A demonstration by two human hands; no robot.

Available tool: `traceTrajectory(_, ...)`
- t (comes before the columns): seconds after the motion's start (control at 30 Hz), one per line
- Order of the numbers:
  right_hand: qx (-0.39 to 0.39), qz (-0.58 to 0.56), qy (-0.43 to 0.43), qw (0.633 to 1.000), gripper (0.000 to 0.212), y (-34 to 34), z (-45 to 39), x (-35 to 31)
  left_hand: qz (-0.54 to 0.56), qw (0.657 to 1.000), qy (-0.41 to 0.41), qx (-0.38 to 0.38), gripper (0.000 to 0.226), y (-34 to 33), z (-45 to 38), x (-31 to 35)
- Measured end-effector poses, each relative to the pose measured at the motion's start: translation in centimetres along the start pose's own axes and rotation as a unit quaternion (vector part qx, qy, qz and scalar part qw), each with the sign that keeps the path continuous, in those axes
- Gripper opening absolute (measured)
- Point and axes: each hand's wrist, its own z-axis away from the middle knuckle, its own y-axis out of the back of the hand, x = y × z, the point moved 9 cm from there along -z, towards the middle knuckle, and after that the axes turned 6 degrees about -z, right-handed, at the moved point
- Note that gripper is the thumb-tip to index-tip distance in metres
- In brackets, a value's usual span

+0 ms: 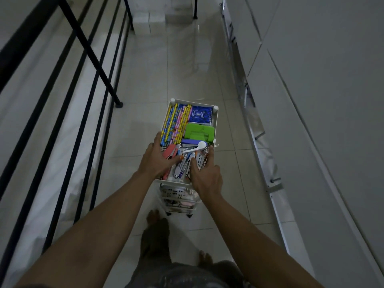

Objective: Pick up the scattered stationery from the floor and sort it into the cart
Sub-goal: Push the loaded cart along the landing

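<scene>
Tidying the cart [216, 121] top tray: both hands flat, fingers spread, gripping nothing. Left hand [158, 157] on staplers [168, 153], right hand [204, 173] on clips [185, 165]. Floor [166, 75] looks clear. We'd press lightly, keeping groups apart.

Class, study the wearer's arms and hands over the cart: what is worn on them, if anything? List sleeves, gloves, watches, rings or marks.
Both forearms are bare up to the frame's lower edge: no sleeves show. The left hand and right hand wear no gloves, and no watch or bracelet sits on either wrist. No ring or marking can be made out in this dim picture.
</scene>
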Motion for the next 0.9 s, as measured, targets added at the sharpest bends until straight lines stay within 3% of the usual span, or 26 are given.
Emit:
traceTrajectory(0.47, 0.092, -0.041, -0.075, 0.992, 0.073, -5.3, -9.3, -8.4, -0.012, 0.992, -0.107, -0.062, 0.1, 3.6, -17.8, 0.6)
traceTrajectory(0.9, 0.101, -0.031, -0.086, 0.991, 0.075, -7.2, -21.2, -14.3, 0.007, 0.987, -0.141, -0.071, 0.1, 4.4, -32.2, 2.8)
